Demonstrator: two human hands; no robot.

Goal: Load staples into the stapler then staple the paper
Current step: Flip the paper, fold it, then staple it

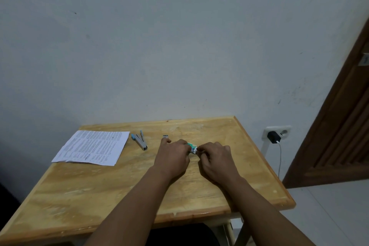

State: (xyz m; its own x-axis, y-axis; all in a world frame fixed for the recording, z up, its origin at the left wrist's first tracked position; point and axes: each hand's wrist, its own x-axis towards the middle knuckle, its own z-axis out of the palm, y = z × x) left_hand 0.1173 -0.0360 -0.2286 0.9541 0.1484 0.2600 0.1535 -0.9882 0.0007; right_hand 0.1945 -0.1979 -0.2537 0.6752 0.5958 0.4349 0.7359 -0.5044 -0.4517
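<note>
Stapler lies opened on the worktop, just right of the paper. A staple strip lies farther right, near the left hand. Both hands pinch a small green-and-white staple box between them, fingers curled, the right hand at its right end.

Both forearms are bare to the frame edge, left hand and right hand ringless.
</note>
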